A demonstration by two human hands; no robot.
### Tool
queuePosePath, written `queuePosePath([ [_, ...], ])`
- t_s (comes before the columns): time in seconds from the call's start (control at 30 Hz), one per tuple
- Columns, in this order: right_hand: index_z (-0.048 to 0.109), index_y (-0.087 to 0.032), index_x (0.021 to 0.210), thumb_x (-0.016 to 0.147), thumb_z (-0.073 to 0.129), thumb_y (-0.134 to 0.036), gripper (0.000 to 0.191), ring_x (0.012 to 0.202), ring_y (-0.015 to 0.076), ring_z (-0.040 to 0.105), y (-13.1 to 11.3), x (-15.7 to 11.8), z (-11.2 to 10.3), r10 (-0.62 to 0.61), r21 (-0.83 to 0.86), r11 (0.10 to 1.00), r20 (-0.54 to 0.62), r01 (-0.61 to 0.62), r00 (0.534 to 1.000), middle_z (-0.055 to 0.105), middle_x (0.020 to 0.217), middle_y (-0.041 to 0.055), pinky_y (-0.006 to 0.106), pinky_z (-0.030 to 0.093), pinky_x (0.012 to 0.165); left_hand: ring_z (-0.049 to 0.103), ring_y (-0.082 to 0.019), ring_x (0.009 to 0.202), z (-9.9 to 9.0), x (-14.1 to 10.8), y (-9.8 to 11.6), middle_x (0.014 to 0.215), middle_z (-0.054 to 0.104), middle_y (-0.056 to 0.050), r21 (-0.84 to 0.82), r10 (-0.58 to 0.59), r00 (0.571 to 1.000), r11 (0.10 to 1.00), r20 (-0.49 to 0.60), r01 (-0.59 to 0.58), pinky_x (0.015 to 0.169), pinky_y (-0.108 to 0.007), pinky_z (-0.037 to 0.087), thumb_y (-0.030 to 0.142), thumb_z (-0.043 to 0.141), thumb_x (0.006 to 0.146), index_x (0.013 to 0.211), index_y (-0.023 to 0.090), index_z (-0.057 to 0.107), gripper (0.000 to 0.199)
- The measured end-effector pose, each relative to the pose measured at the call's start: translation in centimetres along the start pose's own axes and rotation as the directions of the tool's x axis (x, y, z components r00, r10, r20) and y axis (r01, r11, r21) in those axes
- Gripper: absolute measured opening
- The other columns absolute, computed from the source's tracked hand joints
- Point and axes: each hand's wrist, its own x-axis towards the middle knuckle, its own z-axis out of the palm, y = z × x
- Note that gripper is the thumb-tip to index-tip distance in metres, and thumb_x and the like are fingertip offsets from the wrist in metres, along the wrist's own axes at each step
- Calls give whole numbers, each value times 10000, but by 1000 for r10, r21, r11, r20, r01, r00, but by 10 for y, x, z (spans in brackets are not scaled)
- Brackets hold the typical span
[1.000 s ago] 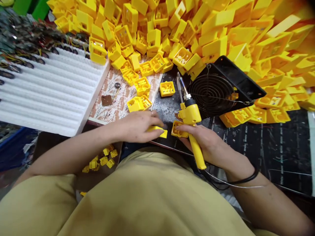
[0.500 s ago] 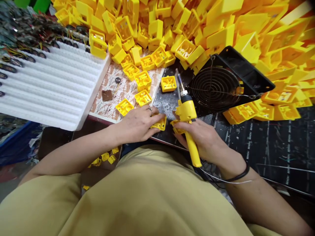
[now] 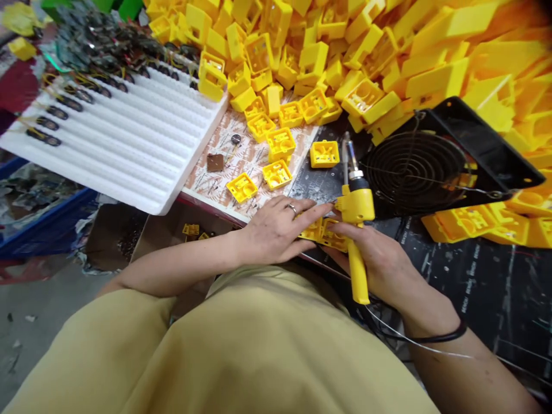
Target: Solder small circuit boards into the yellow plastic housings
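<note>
- Single head view; two hands are working, no other person's hands showing.
- Left hand (image 3: 276,230): fingers are lying spread over one yellow plastic housing (image 3: 311,230) near the front edge of the black work mat (image 3: 470,287). Can't tell if it's gripping. One ring (image 3: 292,208) is showing.
- Right hand (image 3: 379,264): closed firmly around the yellow handle of one soldering iron (image 3: 357,270), tip pointing away from the person. Its fingers are also against a second housing (image 3: 335,237), just beside the first.
- Four loose housings are sitting clear of the heap: three on the printed paper sheet (image 3: 215,190), one on the black mat (image 3: 324,153).
- Large heap of yellow housings (image 3: 328,52) is filling the far edge, too many to count.
- One black-framed fan (image 3: 414,167) is standing right of the iron tip.
- One white grooved foam tray (image 3: 129,132) is lying left of the paper sheet, wired dark components along its far side.
</note>
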Motion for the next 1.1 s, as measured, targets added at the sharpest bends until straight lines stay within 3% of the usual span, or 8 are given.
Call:
queuePosePath([
  [0.13, 492, -192, 1240, 866, 696, -362, 459, 1026, 259, 654, 1, 4, 7, -2, -20, 1000, -25, 2, 1000, 671, 1040, 91, 414, 533, 916, 503, -311, 1247, -27, -20, -27, 1383, 544, -142, 188, -206, 963, 953, -173, 238, 1057, -482, 399, 614, 465, 902, 1400, 204, 458, 645],
  [0.27, 496, -189, 1219, 870, 692, -362, 436, 1001, 249, 656, -6, 13, 24, -29, -47, 999, -65, 26, 997, 680, 1020, 91, 411, 534, 899, 615, -318, 1052, -49, -40, -45, 1174, 652, -161, 396, -435, 900, 826, -2, 401, 856, -425, 486, 553, 426, 927, 1371, 174, 520, 591],
  [0.43, 498, -192, 1231, 876, 682, -242, 403, 846, 202, 667, -5, 18, 29, -32, -85, 996, -83, 25, 996, 687, 961, 71, 320, 550, 747, 690, -249, 831, -39, -28, -30, 1212, 645, -141, 446, -394, 915, 836, 84, 319, 597, -315, 486, 536, 388, 949, 1330, 289, 581, 494],
  [0.53, 500, -166, 1246, 869, 689, -252, 431, 897, 213, 676, 1, 13, 19, -39, -93, 995, -66, 33, 997, 689, 1030, 102, 319, 558, 776, 668, -296, 1038, -23, -10, -14, 1408, 523, -193, 338, -335, 932, 901, 137, 274, 682, -343, 553, 612, 470, 908, 1321, 207, 583, 589],
  [0.7, 479, -182, 1313, 892, 663, -277, 469, 945, 217, 682, 14, -2, 14, -34, -76, 997, -30, 32, 999, 685, 1093, 96, 328, 574, 787, 601, -285, 1179, -8, 6, 0, 1333, 578, -196, 152, -158, 977, 979, 140, 137, 885, -364, 566, 552, 470, 937, 1360, 81, 518, 635],
  [0.83, 460, -210, 1340, 869, 696, -302, 535, 1126, 265, 639, 19, -7, 17, -19, -48, 999, -11, 18, 1000, 659, 1180, 103, 396, 571, 892, 668, -235, 1008, -31, 9, -26, 1215, 653, -137, 257, -200, 979, 949, 34, 185, 798, -350, 571, 380, 361, 997, 1190, 155, 646, 412],
  [0.97, 492, -230, 1301, 818, 758, -325, 559, 1183, 282, 613, 17, -6, 9, 27, -28, 999, -54, -29, 998, 646, 1227, 104, 426, 554, 947, 639, -287, 1075, -73, 14, -70, 1180, 664, -140, 426, -422, 904, 832, 68, 356, 883, -429, 538, 288, 452, 944, 1220, 136, 625, 360],
  [1.1, 499, -250, 1295, 815, 754, -213, 544, 1194, 258, 612, 10, -1, 2, 85, 39, 996, -124, -80, 989, 643, 1238, 94, 395, 562, 949, 560, -345, 1238, -76, 33, -80, 1566, 307, -234, 348, -426, 844, 884, 327, 312, 927, -418, 524, 534, 639, 826, 1542, 166, 241, 898],
])
